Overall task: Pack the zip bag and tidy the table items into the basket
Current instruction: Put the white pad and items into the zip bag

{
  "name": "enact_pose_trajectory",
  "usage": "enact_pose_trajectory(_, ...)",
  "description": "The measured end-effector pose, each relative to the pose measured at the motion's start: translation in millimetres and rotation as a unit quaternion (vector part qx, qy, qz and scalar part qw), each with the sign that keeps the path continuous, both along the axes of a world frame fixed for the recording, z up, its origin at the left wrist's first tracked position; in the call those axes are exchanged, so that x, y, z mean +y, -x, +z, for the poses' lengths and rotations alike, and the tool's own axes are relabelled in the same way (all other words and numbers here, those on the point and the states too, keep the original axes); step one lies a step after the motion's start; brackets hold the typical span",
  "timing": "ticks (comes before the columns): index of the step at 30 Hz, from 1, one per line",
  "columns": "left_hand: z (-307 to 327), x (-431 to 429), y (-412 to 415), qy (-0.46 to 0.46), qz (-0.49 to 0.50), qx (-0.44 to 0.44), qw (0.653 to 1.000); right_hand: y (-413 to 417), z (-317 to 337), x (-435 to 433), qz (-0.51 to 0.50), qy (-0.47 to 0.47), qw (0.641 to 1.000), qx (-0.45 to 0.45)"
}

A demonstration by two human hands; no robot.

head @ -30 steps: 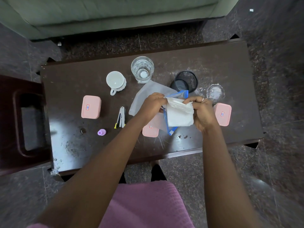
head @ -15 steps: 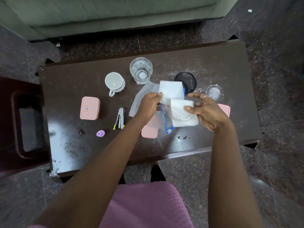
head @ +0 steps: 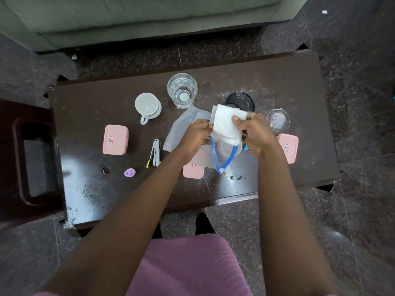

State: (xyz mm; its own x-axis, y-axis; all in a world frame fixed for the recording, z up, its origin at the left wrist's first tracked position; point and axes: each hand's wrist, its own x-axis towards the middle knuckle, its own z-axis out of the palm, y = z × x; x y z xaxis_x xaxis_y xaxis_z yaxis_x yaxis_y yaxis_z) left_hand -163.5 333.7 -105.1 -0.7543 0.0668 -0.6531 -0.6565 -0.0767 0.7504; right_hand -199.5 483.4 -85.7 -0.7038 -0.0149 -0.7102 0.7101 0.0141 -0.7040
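Both hands are raised over the middle of the dark table (head: 288, 82). My right hand (head: 255, 133) pinches a folded white tissue (head: 226, 127) by its upper right side. My left hand (head: 195, 135) holds the clear zip bag (head: 215, 154) by its blue-edged mouth, which gapes open right under the tissue's lower edge. A second clear bag (head: 183, 129) lies flat behind my left hand. The black mesh basket (head: 240, 101) stands just beyond the tissue, partly hidden by it.
On the table: a white cup (head: 147, 106), a glass of water (head: 182, 89), three pink boxes (head: 115, 139) (head: 193, 170) (head: 287, 147), a stapler (head: 155, 153), a small purple cap (head: 129, 172), a clear lid (head: 277, 119). A dark chair (head: 25, 159) stands left, a green sofa (head: 149, 18) behind.
The tissue was unfolded, then folded again. It now sits upright above the bag's mouth, and my right hand has closed on it again.
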Motion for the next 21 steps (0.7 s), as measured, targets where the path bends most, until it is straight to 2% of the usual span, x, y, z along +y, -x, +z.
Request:
enact_pose_trajectory(3,0,-1,0,-0.026,0.017,-0.014,0.999,0,-2,0,-0.010,0.013,1.000,-0.021)
enact_pose_trajectory(6,1,-2,1,-0.039,0.021,-0.018,0.999,-2,-2,2,-0.032,0.034,0.999,-0.004)
enact_pose_trajectory(11,3,0,4,0.006,0.002,-0.024,1.000,-1,-1,10,-0.094,0.077,0.992,0.023)
enact_pose_trajectory(14,4,-1,4,0.104,0.009,0.028,0.994,8,0,22,-0.111,0.076,0.991,0.022)
enact_pose_trajectory(16,4,-3,4,0.191,-0.017,0.090,0.977,19,1,29,-0.116,0.051,0.992,0.026)
enact_pose_trajectory(19,6,-5,6,0.245,-0.058,0.132,0.959,40,0,35,-0.082,-0.025,0.995,0.046)
enact_pose_trajectory(21,8,-5,7,0.256,-0.074,0.137,0.954,53,-6,34,-0.009,-0.139,0.987,0.077)
